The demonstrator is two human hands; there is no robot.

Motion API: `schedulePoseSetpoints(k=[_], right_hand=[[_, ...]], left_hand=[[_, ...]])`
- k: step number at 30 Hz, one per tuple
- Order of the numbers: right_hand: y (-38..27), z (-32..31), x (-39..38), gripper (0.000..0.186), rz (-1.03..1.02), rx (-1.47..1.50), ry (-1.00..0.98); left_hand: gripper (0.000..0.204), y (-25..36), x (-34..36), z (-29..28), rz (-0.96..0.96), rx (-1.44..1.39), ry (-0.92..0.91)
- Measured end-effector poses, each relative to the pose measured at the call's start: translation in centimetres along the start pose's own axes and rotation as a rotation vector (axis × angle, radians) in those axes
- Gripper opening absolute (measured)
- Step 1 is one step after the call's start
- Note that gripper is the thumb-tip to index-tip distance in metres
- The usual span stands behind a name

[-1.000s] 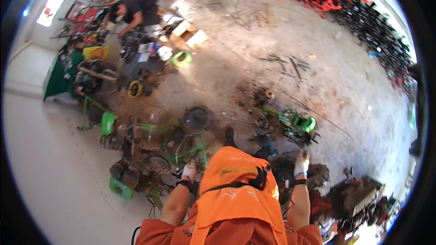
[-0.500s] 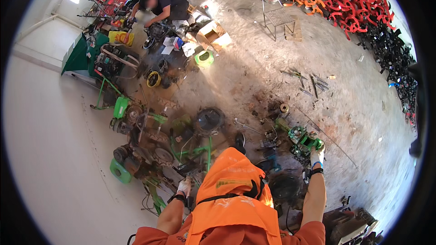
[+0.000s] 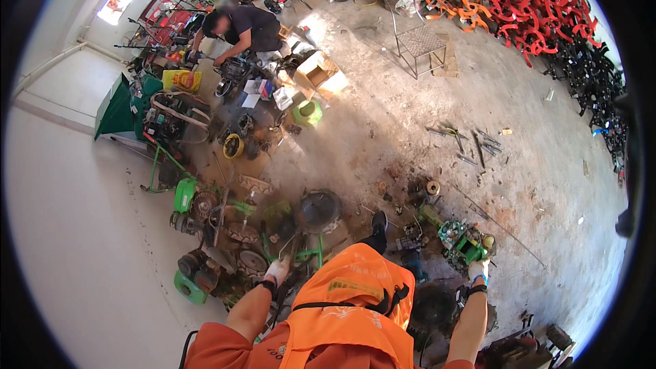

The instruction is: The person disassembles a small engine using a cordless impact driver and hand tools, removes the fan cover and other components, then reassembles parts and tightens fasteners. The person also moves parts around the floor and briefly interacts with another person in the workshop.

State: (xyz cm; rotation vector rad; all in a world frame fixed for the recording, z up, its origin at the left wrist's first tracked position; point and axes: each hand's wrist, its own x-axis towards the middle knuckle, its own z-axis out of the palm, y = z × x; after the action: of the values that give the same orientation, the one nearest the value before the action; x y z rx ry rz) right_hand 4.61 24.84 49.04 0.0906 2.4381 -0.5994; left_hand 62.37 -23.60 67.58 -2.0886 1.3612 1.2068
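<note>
My right hand (image 3: 478, 270), in a pale glove, is closed at the near edge of a green and metal engine assembly (image 3: 469, 249) on the floor. Its fingertips are partly hidden by the part. On the other side, my gloved left hand (image 3: 278, 270) is closed beside a dark bar-like piece and a green tubular frame (image 3: 319, 251). What lies in its fingers is too small to make out. A round black basin (image 3: 320, 210) stands ahead of the frame, and a second black basin (image 3: 433, 306) sits near my right forearm.
Green tillers (image 3: 184, 195) and wheels crowd the left wall. Loose metal bars (image 3: 481, 149) and a long thin rod (image 3: 502, 225) lie to the right. Farther off are a chair (image 3: 421, 42), a cardboard box (image 3: 320, 75), heaped red blades (image 3: 533, 7) and a crouching person (image 3: 247, 29).
My view has shifted a little. My left hand has moved up and forward beside the green frame. My right hand stays at the engine assembly, and my foot shows farther to the right.
</note>
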Motion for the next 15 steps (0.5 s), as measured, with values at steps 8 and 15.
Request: schedulePoseSetpoints(k=[8,15], right_hand=[[0.0,0.3,-1.0,0.032,-0.015,-0.069,0.036],[-1.9,-0.4,-2.1,0.054,0.361,0.080,0.036]], left_hand=[[0.043,14.6,7.0,-3.2,0.743,0.302,0.061],[0.060,16.1,8.3,-3.4,0.360,0.288,-0.074]])
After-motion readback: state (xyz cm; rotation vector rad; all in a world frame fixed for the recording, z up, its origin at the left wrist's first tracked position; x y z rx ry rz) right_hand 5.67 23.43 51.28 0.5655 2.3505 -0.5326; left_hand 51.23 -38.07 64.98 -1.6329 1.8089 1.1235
